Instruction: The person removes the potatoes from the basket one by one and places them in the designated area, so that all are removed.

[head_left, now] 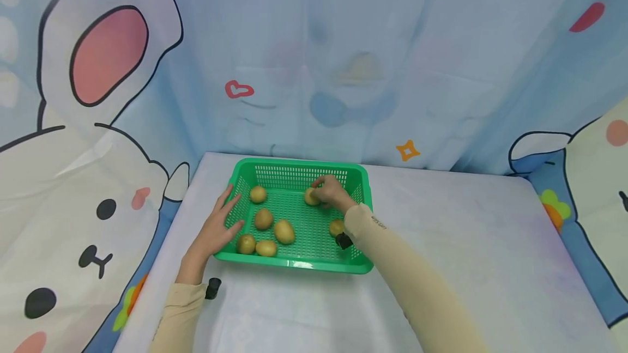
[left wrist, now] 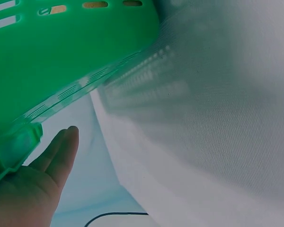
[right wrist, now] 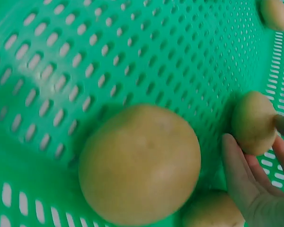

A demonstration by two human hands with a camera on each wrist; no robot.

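Observation:
A green plastic basket (head_left: 294,263) holds several potatoes, among them a larger one (head_left: 284,231) near its middle. Toward the back right of the basket, my right hand (head_left: 333,192) pinches a potato (right wrist: 253,123) between thumb and fingers. In the right wrist view, a big potato (right wrist: 139,165) fills the foreground, and another potato (right wrist: 213,210) is partly hidden at the lower edge. My left hand (head_left: 216,230) rests at the basket's left rim, its fingers straight and spread. The left wrist view shows that hand (left wrist: 42,177) against the rim from outside.
A white cloth-covered table (head_left: 466,233) extends right of the basket and in front of it. Behind and at both sides hangs a blue curtain (head_left: 294,70) with cartoon prints. Another potato (head_left: 336,227) lies near my right wrist.

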